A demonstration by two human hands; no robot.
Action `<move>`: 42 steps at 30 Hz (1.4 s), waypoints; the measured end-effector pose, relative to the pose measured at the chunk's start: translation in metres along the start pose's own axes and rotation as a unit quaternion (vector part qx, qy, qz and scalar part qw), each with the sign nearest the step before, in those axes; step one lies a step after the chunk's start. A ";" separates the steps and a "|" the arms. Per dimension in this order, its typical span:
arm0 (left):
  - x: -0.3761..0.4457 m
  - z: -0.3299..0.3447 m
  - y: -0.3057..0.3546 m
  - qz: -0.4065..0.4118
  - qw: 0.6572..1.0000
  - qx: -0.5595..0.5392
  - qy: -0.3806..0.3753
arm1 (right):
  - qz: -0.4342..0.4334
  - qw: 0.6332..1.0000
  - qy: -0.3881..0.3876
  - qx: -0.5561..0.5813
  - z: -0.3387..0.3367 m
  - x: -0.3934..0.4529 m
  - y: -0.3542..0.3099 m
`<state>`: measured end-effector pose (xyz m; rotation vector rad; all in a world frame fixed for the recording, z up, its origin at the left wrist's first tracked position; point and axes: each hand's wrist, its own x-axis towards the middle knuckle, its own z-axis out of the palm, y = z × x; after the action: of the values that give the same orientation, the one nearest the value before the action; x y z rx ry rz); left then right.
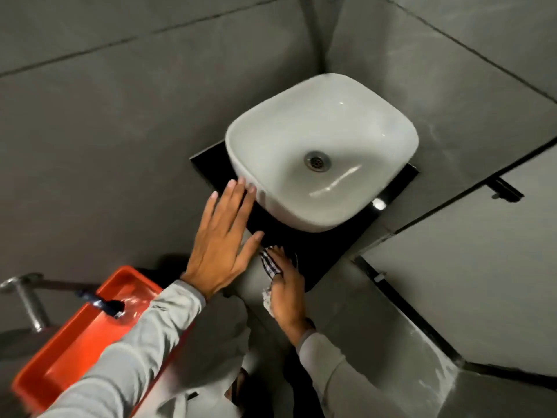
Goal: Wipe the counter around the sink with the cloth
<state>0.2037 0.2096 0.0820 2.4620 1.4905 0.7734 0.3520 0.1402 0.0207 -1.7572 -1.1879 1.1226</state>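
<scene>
**Cloth at the front edge of the black counter**

Closest to us are two arms in light grey sleeves (pixel 132 351). On the left sits an orange tub (pixel 69 351) with a dark handle lying across its rim. A metal bar (pixel 27 300) sticks out from the wall beside it.

The right hand (pixel 287 292) holds a checked cloth (pixel 271 267). The fingers are bent over the cloth and press it down on the near edge of the black counter (pixel 319 254). Part of the cloth hangs out under the palm.

The left hand (pixel 224 239) is open wide and flat, holding nothing. Its thumb points at the cloth and comes very close to it. Its fingertips (pixel 241 183) reach up to the side of the sink (pixel 271 152); whether they touch it is hard to tell.

The sink is white and round-cornered. It sits on top of the counter, with a metal drain (pixel 317 160) in the middle. The black counter shows around it at the front, left and right.

Behind it all are grey walls (pixel 120 101) that meet in a corner.
</scene>
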 end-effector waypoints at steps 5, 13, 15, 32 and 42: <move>-0.074 -0.046 -0.048 -0.112 0.990 0.082 0.018 | 0.117 0.963 -0.072 0.232 0.042 0.003 -0.034; -0.193 -0.100 -0.102 -0.268 0.949 0.164 0.040 | 0.088 0.958 -0.213 0.170 0.132 -0.011 -0.058; -0.226 -0.108 -0.106 -0.307 0.934 0.174 0.049 | 0.080 0.954 -0.251 0.145 0.152 -0.021 -0.060; -0.413 -0.054 -0.091 -0.523 0.834 0.165 0.060 | -0.216 0.840 -0.488 -0.098 0.283 -0.124 0.024; -0.448 -0.038 -0.102 -0.549 0.811 0.195 0.050 | -0.545 0.669 -0.386 -0.325 0.368 -0.121 0.117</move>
<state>-0.0604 -0.1323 -0.0799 1.2297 2.8232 0.3390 0.0234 0.0237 -0.1841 -0.4626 -2.8784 0.6224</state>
